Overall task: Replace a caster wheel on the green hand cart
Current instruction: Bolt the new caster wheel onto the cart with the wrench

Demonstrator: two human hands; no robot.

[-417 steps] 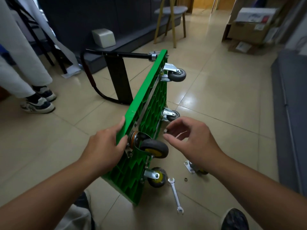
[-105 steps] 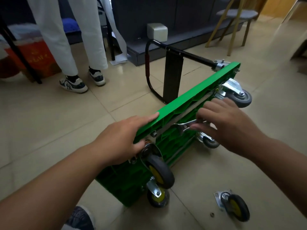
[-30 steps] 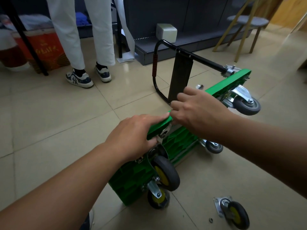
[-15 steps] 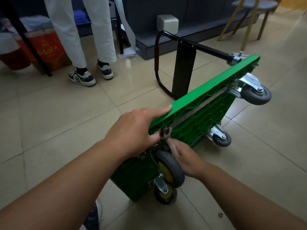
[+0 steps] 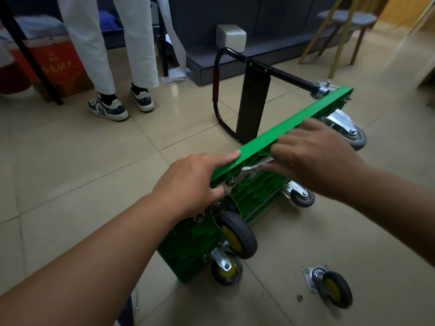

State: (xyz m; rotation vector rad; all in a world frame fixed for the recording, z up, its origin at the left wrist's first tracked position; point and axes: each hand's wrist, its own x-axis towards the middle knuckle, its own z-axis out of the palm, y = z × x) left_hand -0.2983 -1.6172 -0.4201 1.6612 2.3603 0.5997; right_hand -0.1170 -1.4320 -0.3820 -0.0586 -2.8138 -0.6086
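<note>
The green hand cart (image 5: pixel 280 135) stands on its long edge, underside facing right. My left hand (image 5: pixel 195 182) grips its upper edge near the close corner, thumb under the rim. My right hand (image 5: pixel 313 154) holds a silver wrench (image 5: pixel 253 168) whose jaw sits at a bolt (image 5: pixel 229 182) above the near caster wheel (image 5: pixel 237 234) with a yellow hub. A loose caster (image 5: pixel 332 285) with its plate lies on the floor at lower right, a small nut (image 5: pixel 299 297) beside it.
Three more casters are on the cart: the lower near one (image 5: pixel 226 269), a grey middle one (image 5: pixel 302 196), a grey far one (image 5: pixel 354 135). The black handle (image 5: pixel 253 102) props the cart. A person's legs (image 5: pixel 110 57) stand at upper left, a wooden stool (image 5: pixel 341 31) at upper right.
My right hand has come up from beside the near caster wheel to the cart's upper edge and now holds the wrench at the bolt. My left hand keeps its grip.
</note>
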